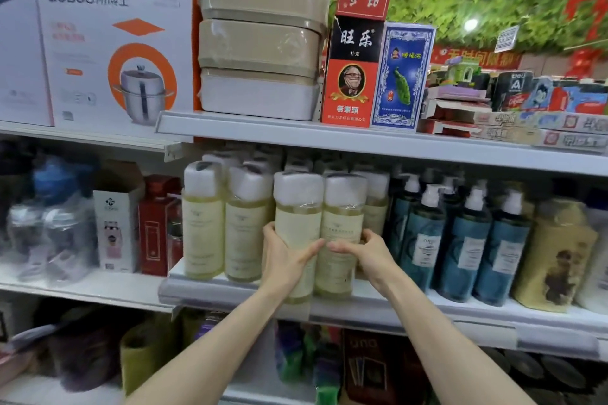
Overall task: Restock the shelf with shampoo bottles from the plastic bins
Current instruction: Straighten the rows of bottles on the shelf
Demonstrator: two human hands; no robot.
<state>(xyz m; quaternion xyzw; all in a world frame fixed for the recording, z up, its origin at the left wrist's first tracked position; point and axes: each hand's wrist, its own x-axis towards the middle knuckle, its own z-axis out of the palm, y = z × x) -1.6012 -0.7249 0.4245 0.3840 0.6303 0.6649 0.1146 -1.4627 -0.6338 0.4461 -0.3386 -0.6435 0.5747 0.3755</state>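
Note:
Two pale yellow shampoo bottles with white caps stand side by side at the front of the middle shelf (394, 307). My left hand (284, 255) grips the left bottle (297, 220) from its left side, thumb across the front. My right hand (365, 251) grips the right bottle (343, 217) from its right side. Both bottles are upright, and the left one's base overhangs the shelf's front edge. More of the same yellow bottles (223, 220) fill the row to the left and behind. No plastic bin is in view.
Blue pump bottles (460, 240) stand close to the right of my hands, then a tan bottle (552, 253). Red and white boxes (138, 223) sit to the left. The upper shelf (329, 136) hangs low above the bottle caps, carrying beige containers and card boxes.

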